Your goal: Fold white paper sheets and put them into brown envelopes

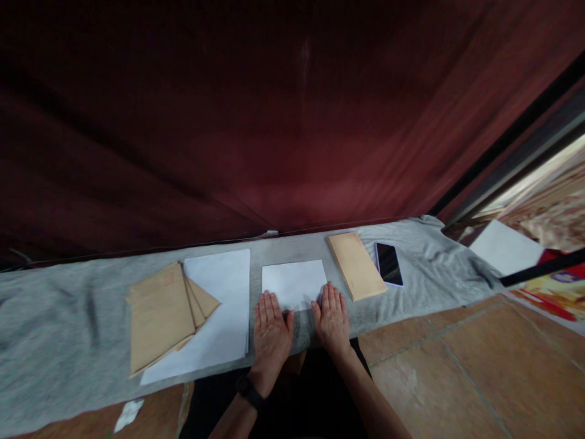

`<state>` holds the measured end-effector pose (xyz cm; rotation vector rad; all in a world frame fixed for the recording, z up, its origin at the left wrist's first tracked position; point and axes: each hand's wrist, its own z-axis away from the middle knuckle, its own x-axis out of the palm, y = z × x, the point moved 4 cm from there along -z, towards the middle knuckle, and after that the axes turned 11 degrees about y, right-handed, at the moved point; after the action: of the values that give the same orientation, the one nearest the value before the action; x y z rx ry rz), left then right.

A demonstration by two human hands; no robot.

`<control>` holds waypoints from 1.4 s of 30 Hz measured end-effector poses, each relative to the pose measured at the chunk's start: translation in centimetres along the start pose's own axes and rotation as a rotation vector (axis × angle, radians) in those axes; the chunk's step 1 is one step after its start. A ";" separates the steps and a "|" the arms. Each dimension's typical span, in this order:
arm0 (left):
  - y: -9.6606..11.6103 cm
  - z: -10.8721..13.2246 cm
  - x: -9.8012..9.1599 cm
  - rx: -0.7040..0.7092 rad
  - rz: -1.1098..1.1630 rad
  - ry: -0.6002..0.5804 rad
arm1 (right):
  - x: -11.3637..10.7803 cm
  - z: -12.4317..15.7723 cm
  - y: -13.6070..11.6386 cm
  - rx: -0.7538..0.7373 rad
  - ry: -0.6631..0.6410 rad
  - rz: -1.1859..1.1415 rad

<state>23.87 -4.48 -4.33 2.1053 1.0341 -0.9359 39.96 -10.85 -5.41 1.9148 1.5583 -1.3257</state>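
A white sheet of paper (pixel 295 281), about half the size of the larger sheets, lies flat in front of me on the grey cloth. My left hand (pixel 273 326) rests palm down at its lower left corner, fingers stretched out. At the lower right corner lies my right hand (pixel 332 317), also flat, its thumb apart from the fingers. Neither hand grips anything. Just right of the sheet is a stack of brown envelopes (pixel 356 265). To the left, larger white sheets (pixel 219 329) lie partly under a fanned pile of brown envelopes (pixel 162 311).
The grey cloth (pixel 59 329) covers a long, narrow surface against a dark red wall (pixel 292 122). A phone (pixel 389 264) lies right of the envelope stack. Tiled floor (pixel 439 366) shows in front, with a white scrap (pixel 128 414). A white box-like object (pixel 506 247) stands far right.
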 end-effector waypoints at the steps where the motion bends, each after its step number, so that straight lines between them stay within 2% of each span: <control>1: -0.1 0.0 -0.1 0.002 -0.003 0.001 | -0.1 0.0 0.0 0.004 0.007 -0.004; 4: 0.2 -0.6 -0.4 0.031 0.007 -0.021 | -0.4 -0.6 -0.5 -0.011 0.012 -0.046; 7: 1.2 -1.9 0.1 0.121 0.059 -0.087 | -0.4 -1.7 -1.9 -0.082 -0.047 -0.134; 11: 2.2 -3.9 1.9 0.257 0.117 -0.162 | 0.4 -3.5 -3.6 -0.145 -0.165 -0.204; 14: 1.9 -4.6 3.4 0.321 0.128 -0.206 | 1.1 -4.4 -3.8 -0.143 -0.202 -0.203; 19: 0.7 -4.3 4.5 0.243 0.092 -0.198 | 2.1 -4.1 -3.0 -0.135 -0.170 -0.161; 26: 0.8 -3.8 3.9 0.024 0.014 -0.094 | 2.3 -3.2 -1.4 -0.033 -0.030 -0.063; 32: 0.3 -3.1 2.7 -0.033 0.003 -0.041 | 1.8 -2.6 -0.6 0.005 0.022 -0.010; 37: -0.4 -3.0 1.9 -0.031 0.003 -0.016 | 1.3 -2.6 -0.7 0.052 0.015 -0.017; 39: -0.1 -3.2 1.7 0.014 0.012 -0.020 | 1.0 -2.7 -1.1 0.017 -0.020 -0.035; 42: 0.7 -3.7 2.0 0.138 0.052 -0.086 | 0.8 -3.1 -2.2 -0.092 -0.098 -0.097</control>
<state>26.54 -1.27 -3.66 2.1717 0.8901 -1.0893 39.36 -7.30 -3.86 1.7135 1.6516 -1.3409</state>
